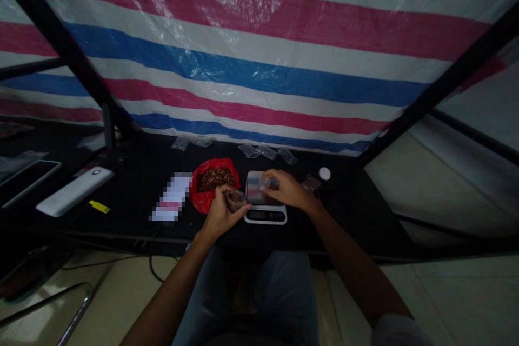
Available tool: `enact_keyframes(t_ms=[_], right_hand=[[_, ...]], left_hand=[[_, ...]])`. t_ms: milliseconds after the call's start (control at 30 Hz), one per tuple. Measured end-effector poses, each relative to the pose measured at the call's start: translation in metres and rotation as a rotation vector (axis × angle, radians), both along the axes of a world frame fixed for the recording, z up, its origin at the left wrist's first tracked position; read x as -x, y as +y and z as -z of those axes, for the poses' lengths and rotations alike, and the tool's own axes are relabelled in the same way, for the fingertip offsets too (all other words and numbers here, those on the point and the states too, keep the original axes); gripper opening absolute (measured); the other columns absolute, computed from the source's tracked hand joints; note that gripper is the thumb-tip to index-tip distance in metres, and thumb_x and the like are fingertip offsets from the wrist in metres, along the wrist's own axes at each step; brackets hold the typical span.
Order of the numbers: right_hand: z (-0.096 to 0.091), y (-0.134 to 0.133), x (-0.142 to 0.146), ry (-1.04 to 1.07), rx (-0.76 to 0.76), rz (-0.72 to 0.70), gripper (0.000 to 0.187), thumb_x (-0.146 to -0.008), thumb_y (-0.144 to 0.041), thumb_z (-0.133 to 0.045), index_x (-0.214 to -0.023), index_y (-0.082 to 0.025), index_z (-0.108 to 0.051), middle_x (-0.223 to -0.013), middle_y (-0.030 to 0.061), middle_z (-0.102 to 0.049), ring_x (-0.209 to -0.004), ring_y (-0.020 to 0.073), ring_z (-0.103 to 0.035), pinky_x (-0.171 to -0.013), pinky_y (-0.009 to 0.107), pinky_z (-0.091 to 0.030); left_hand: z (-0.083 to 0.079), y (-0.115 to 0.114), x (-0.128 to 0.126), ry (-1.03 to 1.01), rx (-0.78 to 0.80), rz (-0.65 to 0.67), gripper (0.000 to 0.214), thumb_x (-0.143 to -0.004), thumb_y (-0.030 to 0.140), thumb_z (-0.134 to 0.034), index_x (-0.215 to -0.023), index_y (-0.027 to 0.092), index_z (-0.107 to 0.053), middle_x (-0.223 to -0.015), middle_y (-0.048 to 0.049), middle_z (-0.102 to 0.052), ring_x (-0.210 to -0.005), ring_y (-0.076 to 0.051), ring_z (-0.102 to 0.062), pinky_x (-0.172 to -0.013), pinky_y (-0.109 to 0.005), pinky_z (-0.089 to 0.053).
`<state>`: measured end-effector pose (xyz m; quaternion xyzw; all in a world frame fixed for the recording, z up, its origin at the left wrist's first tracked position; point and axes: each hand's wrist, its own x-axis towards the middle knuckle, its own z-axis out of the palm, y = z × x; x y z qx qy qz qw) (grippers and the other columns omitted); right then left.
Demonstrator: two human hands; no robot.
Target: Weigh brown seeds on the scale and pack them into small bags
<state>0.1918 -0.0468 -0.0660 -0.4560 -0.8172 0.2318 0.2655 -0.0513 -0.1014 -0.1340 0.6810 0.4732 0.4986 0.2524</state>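
Left hand (220, 216) was closed around a small clear cup (235, 201) with some dried brown material inside, the cup tilted slightly and held just in front of a red plastic bag (211, 200). That bag lay open on the counter (133, 200), heaped with similar dried brown material (216, 179). Right hand (287, 188) reached across from the other side, its fingers and thumb pinched on a small clear plastic vial (264, 181). The vial was held low over the platform of a digital kitchen scale (265, 214), its long axis hard to make out, and it lay just beside the right hand's fingertips, toward the left hand. The two hands were close together, with the cup and vial near each other above the scale's left edge — the left hand nearer the bag, the right nearer the scale's centre. Both forearms angled inward from the lower corners of the view. Along the back edge lay several small clear resealable bags (259, 151), and a small bag with dark contents (310, 183) sat beyond the right hand. A white round object (324, 173) lay further right; a pixelated paper slip (170, 196) lay left of the red bag.
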Motion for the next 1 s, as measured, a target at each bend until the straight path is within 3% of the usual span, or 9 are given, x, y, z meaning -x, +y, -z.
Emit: enact_keyframes(t_ms=[133,267,367,500,633,767,900,1000], right_hand=[[-0.002,-0.016,0.003,-0.010,-0.077,0.064,0.042,-0.077,-0.016,-0.080,-0.118,-0.020,-0.069,-0.123,0.0127,-0.071,-0.116,0.0285,-0.064,-0.103,0.049,-0.047],[-0.022,-0.051,0.017,0.181,-0.179,0.007,0.024,-0.086,-0.026,-0.076,-0.108,-0.022,-0.071,-0.111,0.0080,-0.072,-0.111,0.0244,-0.064,-0.099,0.043,-0.049],[-0.028,-0.074,0.030,0.267,-0.173,-0.080,0.012,-0.086,-0.023,-0.077,-0.097,-0.023,-0.072,-0.102,0.0048,-0.073,-0.101,0.0215,-0.066,-0.094,0.039,-0.050],[-0.027,-0.088,0.040,0.291,-0.172,-0.051,0.008,-0.090,-0.016,-0.069,-0.088,-0.023,-0.071,-0.093,0.0032,-0.073,-0.094,0.0202,-0.066,-0.091,0.038,-0.050],[-0.025,-0.092,0.037,0.254,-0.196,-0.072,0.008,-0.090,-0.015,-0.068,-0.089,-0.023,-0.069,-0.094,0.0032,-0.073,-0.094,0.0204,-0.066,-0.089,0.038,-0.051],[-0.022,-0.088,0.024,0.328,-0.215,0.046,0.008,-0.089,-0.015,-0.068,-0.086,-0.022,-0.068,-0.091,0.0036,-0.071,-0.090,0.0193,-0.067,-0.086,0.037,-0.051],[-0.022,-0.089,0.015,0.361,-0.197,0.072,0.010,-0.088,-0.013,-0.066,-0.084,-0.022,-0.067,-0.090,0.0034,-0.070,-0.089,0.0187,-0.067,-0.083,0.035,-0.052],[-0.022,-0.094,0.016,0.387,-0.173,0.076,0.008,-0.089,-0.016,-0.066,-0.084,-0.022,-0.068,-0.090,0.0039,-0.070,-0.089,0.0188,-0.067,-0.084,0.035,-0.053]], left_hand=[[0.001,-0.003,-0.003,-0.021,-0.099,-0.114,0.060,-0.069,0.036,-0.085,-0.113,0.020,-0.046,-0.099,-0.0046,-0.066,-0.085,-0.021,-0.071,-0.075,-0.033,-0.058],[-0.004,-0.009,-0.013,-0.069,-0.183,-0.195,0.062,-0.069,0.033,-0.086,-0.117,0.019,-0.049,-0.095,-0.0029,-0.065,-0.083,-0.020,-0.070,-0.076,-0.033,-0.059],[-0.008,-0.014,-0.023,-0.092,-0.208,-0.137,0.064,-0.070,0.030,-0.084,-0.123,0.020,-0.048,-0.091,-0.0005,-0.066,-0.079,-0.018,-0.070,-0.073,-0.031,-0.058],[-0.011,-0.017,-0.035,-0.143,-0.211,-0.052,0.066,-0.075,0.026,-0.080,-0.131,0.022,-0.045,-0.093,-0.0004,-0.067,-0.082,-0.017,-0.070,-0.076,-0.031,-0.058],[-0.015,-0.020,-0.038,-0.206,-0.114,0.060,0.070,-0.078,0.030,-0.079,-0.135,0.021,-0.041,-0.092,-0.0006,-0.068,-0.080,-0.016,-0.070,-0.077,-0.031,-0.057],[-0.028,-0.028,-0.035,-0.214,0.020,0.080,0.064,-0.073,0.036,-0.085,-0.126,0.020,-0.054,-0.103,-0.0060,-0.072,-0.092,-0.021,-0.072,-0.084,-0.034,-0.059],[-0.042,-0.036,-0.028,-0.294,0.162,0.226,0.031,-0.089,0.042,-0.069,-0.106,0.017,-0.071,-0.100,-0.0085,-0.077,-0.093,-0.023,-0.074,-0.085,-0.035,-0.059],[-0.047,-0.039,-0.024,-0.362,0.264,0.200,0.034,-0.092,0.048,-0.063,-0.094,0.017,-0.077,-0.092,-0.0073,-0.080,-0.091,-0.024,-0.075,-0.084,-0.035,-0.059]])
